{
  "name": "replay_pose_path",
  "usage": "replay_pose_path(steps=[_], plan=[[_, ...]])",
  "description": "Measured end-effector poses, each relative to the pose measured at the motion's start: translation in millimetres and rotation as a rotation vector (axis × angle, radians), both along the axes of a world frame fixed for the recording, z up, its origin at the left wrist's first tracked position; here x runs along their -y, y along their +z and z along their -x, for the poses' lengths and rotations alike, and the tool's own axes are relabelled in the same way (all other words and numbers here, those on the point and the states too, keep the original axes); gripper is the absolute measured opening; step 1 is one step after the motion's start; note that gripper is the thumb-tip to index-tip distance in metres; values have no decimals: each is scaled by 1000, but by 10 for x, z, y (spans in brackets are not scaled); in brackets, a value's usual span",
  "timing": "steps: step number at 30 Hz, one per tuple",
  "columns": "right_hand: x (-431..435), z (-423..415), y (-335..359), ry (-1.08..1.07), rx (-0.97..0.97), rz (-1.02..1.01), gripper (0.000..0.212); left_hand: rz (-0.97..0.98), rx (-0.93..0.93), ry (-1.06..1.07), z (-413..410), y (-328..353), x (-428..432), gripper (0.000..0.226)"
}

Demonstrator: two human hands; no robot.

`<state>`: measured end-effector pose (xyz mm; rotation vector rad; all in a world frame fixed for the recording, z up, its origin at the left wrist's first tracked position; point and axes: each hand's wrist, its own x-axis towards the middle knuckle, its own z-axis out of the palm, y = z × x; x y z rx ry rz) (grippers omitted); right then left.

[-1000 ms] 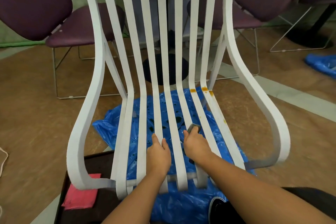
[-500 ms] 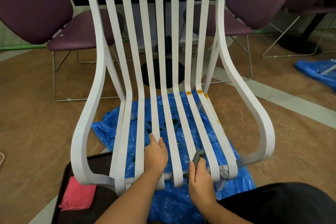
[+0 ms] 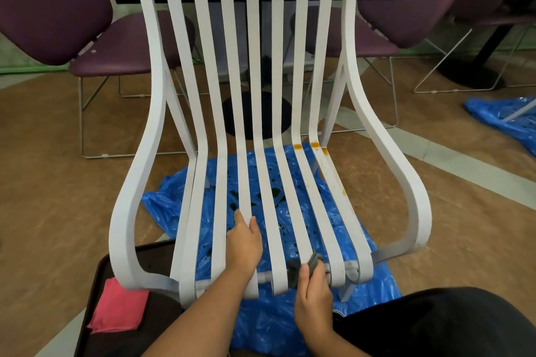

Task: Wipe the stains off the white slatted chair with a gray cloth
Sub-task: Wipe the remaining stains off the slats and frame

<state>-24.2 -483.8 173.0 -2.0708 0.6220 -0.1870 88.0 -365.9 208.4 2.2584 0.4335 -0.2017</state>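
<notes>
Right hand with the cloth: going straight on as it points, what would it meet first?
Probably the white slatted chair: the right hand holds the gray cloth at its front slat ends. Farther along lie orange stains; depth is unclear.

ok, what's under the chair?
A blue sheet on the floor, with dark spots, shows between the slats of the chair. The slats, the left hand and the right hand with the cloth cover parts of it.
</notes>
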Motion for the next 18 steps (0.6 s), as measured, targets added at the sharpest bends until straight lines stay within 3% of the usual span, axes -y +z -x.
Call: replay_pose_path(steps=[7, 10, 18], plan=[[-4, -381, 240, 24, -222, 280, 36, 9, -2, -2, -3, 9, -3, 60], [55, -628, 322, 83, -315, 312, 39, 2, -2, 4, -11, -9, 4, 59], [94, -1151, 268, 169, -283, 313, 33, -70, 4, -1, -39, -48, 18, 57]])
